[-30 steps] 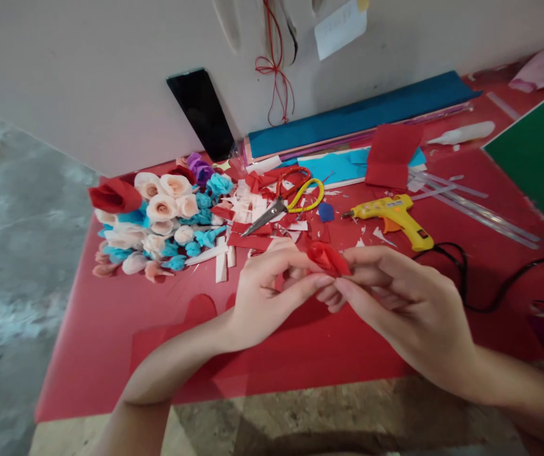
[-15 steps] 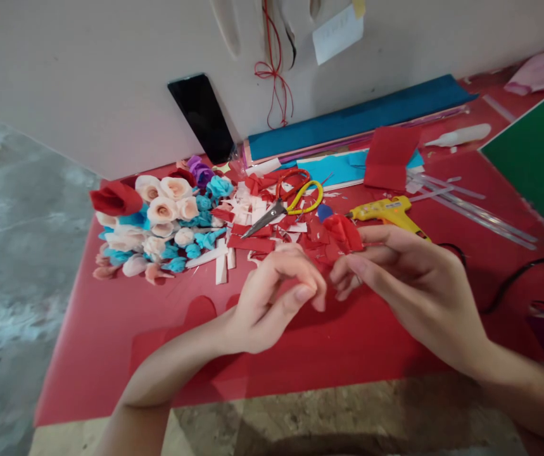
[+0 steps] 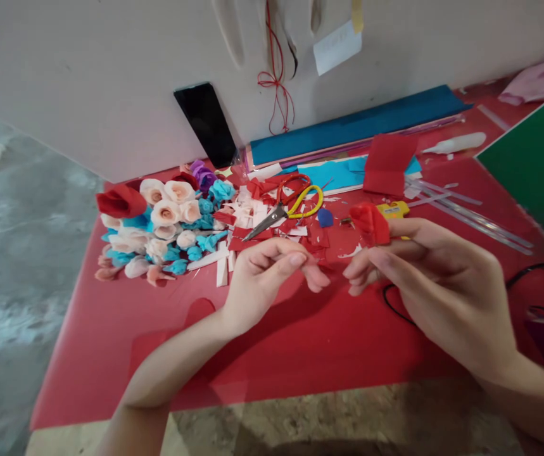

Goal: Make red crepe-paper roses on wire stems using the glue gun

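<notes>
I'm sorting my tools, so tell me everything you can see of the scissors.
The scissors have grey, metallic-looking blades, seemingly closed or nearly so, and two looped handles, one red, one yellow. They lie flat on red and pale paper scraps, tips toward the near left, right of the paper flowers. Neither the left hand nor the right hand touches them.

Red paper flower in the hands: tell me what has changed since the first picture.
The left hand has let go of the red paper flower. The right hand alone holds it now, farther right, and the glue gun has become partly hidden. The scissors and phone stayed put.
</notes>
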The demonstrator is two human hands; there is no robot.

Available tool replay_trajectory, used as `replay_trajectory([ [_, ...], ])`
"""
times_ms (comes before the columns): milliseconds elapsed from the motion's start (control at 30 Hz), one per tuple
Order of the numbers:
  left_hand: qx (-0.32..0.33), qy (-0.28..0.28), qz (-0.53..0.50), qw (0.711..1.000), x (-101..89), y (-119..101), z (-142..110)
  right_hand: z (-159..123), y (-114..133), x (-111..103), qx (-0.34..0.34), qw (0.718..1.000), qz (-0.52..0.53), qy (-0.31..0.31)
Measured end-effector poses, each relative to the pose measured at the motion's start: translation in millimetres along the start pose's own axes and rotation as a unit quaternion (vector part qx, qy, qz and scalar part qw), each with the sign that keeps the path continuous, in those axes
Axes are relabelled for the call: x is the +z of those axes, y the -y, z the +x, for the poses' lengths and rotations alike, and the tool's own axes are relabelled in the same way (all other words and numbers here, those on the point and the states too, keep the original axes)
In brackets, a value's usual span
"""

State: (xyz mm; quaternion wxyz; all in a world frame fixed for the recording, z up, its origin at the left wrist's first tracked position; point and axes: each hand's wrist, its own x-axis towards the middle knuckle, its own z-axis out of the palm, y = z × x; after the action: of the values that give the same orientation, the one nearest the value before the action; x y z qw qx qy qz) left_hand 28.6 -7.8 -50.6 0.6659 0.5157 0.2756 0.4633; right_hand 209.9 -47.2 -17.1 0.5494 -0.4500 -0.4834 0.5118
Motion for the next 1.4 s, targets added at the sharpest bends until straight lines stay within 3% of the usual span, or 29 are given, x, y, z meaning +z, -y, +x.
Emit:
replay_trajectory([
  [167, -0.07, -0.013, -0.064, 0.995, 3.7, -7.0, 3.2, -1.0, 0.6, -3.1, -0.006, 1.0, -0.008, -0.008],
  [567, -0.039, -0.077, 0.008, 0.996, -3.5, -3.4, 6.4, 1.6, -0.1, -1.4, -0.024, 0.999, -0.04, -0.018],
  [800, -0.017, -0.061, 0.037, 0.997, -5.8, -2.0, 4.6, 0.3, -1.1, -3.2, -0.03, 0.999, -0.031, -0.017],
  [1033, -0.08, -0.038, 0.012, 0.996, -4.5, 1.6, 11.4, -0.1, -4.1, -3.8, -0.039, 0.999, -0.02, -0.008],
  [1267, -0.065, -0.067, 0.065, 0.993, -10.4, 3.2, 18.5, -1.8, -1.3, -3.8, -0.011, 1.0, -0.015, -0.008],
  [1400, -0.053, -0.049, 0.242, 0.967, -19.5, 5.6, 24.1, -1.1, -0.7, -3.2, -0.01, 1.0, -0.022, -0.009],
])
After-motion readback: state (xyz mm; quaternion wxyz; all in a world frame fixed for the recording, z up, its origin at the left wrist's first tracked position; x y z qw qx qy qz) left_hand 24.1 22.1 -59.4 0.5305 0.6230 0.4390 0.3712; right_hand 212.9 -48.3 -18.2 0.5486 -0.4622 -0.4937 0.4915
